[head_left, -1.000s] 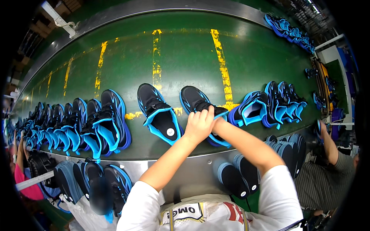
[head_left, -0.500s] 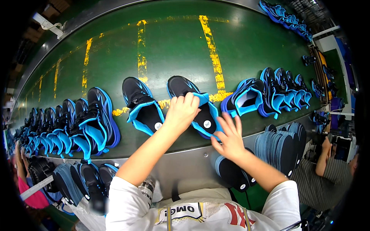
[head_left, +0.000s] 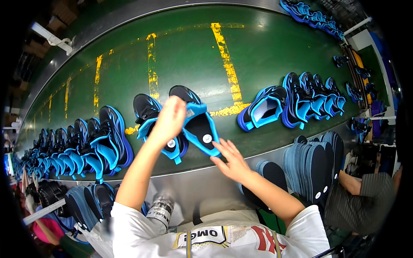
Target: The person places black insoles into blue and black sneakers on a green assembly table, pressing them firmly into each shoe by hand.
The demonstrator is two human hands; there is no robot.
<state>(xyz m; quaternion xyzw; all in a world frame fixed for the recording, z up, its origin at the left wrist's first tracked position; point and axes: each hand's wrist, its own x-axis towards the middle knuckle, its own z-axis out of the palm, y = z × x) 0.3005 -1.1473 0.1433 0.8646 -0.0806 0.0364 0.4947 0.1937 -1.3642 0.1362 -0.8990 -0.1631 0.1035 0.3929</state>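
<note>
A black and blue sneaker [head_left: 201,129] lies with its toe pointing away and a black insole with a round white label inside. My left hand [head_left: 172,117] is closed at its tongue, covering part of the laces. My right hand [head_left: 232,162] is at its heel, fingers stretched and slightly apart, fingertips touching the heel collar. Close beside it on the left, a matching sneaker [head_left: 146,105] with the same labelled insole is partly hidden behind my left hand and forearm.
The green work surface [head_left: 185,56] has worn yellow lines. Rows of similar sneakers stand left [head_left: 114,137] and right [head_left: 294,101], with a pale-lined single sneaker [head_left: 264,109] nearer. Insole stacks [head_left: 307,167] sit at the metal edge [head_left: 193,185]. Other people are at both sides.
The sneaker in my hands has moved left, up against its mate, and my left hand has moved with it. My right hand has followed left and now touches the heel.
</note>
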